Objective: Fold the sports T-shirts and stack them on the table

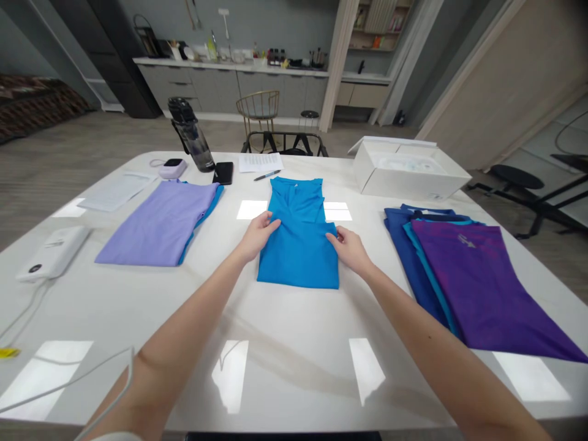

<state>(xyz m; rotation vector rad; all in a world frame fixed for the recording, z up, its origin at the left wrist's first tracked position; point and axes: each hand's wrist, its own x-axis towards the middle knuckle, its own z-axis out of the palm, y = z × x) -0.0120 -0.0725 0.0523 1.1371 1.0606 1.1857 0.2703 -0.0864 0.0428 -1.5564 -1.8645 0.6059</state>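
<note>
A blue shirt (297,254) lies in the middle of the white table (294,343), its lower part folded up over the upper part. My left hand (258,236) pinches the left end of the folded edge between thumb and fingers. At the right end of that same edge, my right hand (348,246) grips the fabric the same way. Beyond the fold, the shirt's neckline and shoulders (297,193) lie flat. To the left is a folded lavender garment (158,223) on top of a blue one. On the right, a purple garment (487,288) tops a pile of blue ones.
An open white box (408,174) stands at the back right. A dark water bottle (195,138), a phone (223,173), a pen (267,175) and papers (261,162) are at the back. A white power bank (54,252) with a cable (92,383) lies left, the cable crossing my left forearm.
</note>
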